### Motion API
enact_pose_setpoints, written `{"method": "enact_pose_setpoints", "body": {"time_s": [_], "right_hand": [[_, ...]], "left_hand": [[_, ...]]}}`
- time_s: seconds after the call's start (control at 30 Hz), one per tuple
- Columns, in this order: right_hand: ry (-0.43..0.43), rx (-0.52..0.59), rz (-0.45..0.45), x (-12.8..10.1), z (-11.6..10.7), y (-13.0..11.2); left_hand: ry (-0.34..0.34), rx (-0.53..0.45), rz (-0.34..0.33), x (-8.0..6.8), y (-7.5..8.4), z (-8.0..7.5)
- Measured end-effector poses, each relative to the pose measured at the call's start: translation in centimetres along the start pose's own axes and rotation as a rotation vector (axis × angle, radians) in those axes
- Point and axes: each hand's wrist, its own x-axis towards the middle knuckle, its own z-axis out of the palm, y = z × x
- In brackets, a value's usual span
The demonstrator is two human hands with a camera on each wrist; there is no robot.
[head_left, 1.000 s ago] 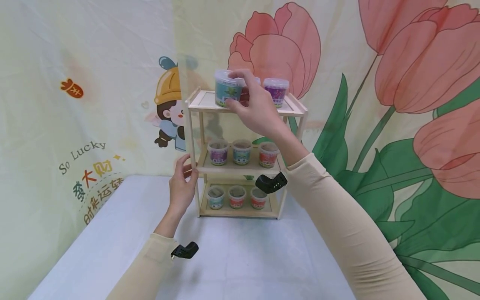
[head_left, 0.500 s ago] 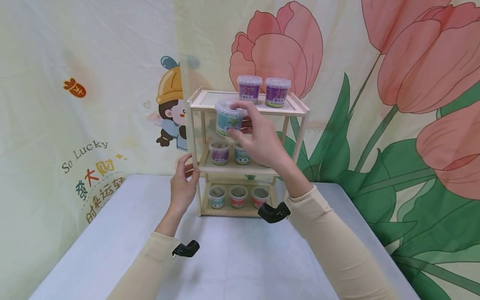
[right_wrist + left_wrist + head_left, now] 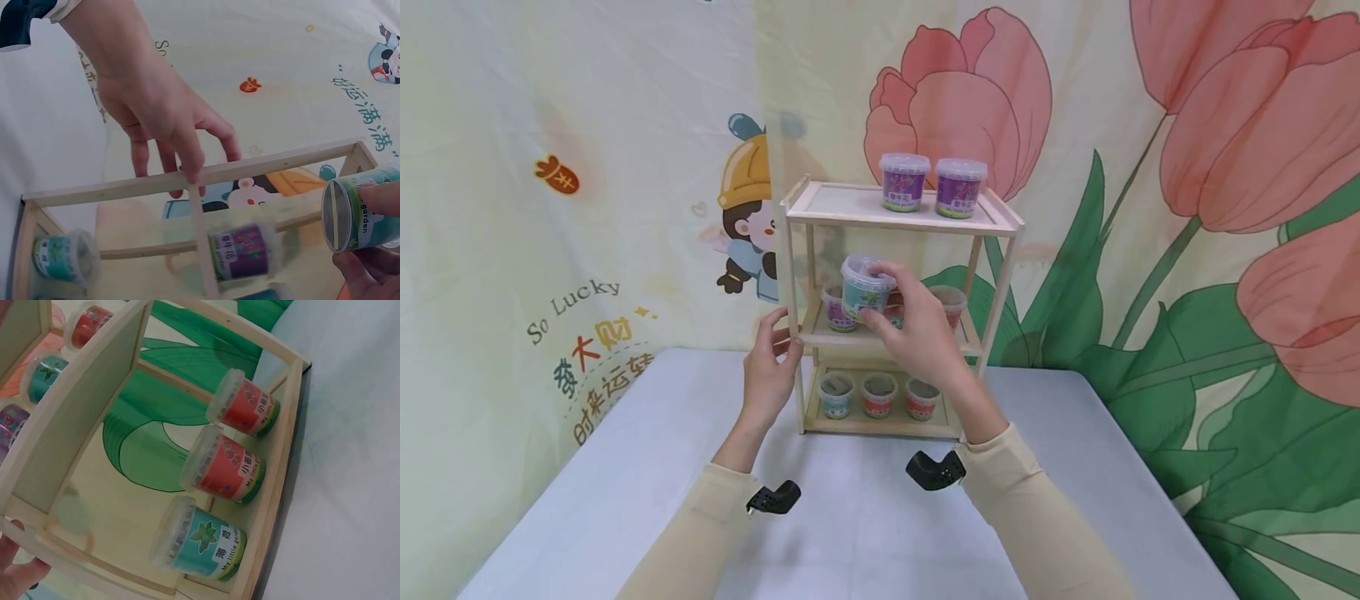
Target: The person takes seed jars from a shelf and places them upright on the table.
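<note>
My right hand (image 3: pixel 917 333) grips a teal lidded plant cup (image 3: pixel 857 292), thumb on its front side. It is in front of the middle tier of a wooden three-tier shelf (image 3: pixel 895 340), partly covering a purple cup (image 3: pixel 837 315) there. In the right wrist view the teal cup (image 3: pixel 370 219) is tilted, its base toward the camera. My left hand (image 3: pixel 767 371) holds the shelf's left front post at middle-tier height, thumb in front and fingers behind. Two purple cups (image 3: pixel 904 185) stand on the top tier.
On the bottom tier stand a teal cup (image 3: pixel 203 540) and two red cups (image 3: pixel 231 469). A red cup (image 3: pixel 953 305) is at the middle tier's right; another cup beside it is mostly hidden. The shelf stands on a white-covered table (image 3: pixel 865 508) before a printed backdrop (image 3: pixel 647 167).
My right hand has lifted the teal cup off the top tier's left side and lowered it to the front of the middle tier. The left hand stays at the post.
</note>
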Motion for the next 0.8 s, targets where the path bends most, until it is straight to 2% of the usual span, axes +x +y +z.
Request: {"method": "enact_pose_setpoints", "body": {"time_s": [0.43,0.67,0.8], "right_hand": [[0.017,0.027,0.103,-4.4,3.9,2.7],[0.035,0.036,0.101,-6.3,5.6,4.2],[0.025,0.033,0.143,-7.3,6.7,4.9]], "left_hand": [[0.007,0.009,-0.011,-0.2,0.3,0.1],[-0.001,0.009,-0.016,-0.1,0.3,0.1],[-0.001,0.006,-0.018,-0.1,0.3,0.1]]}}
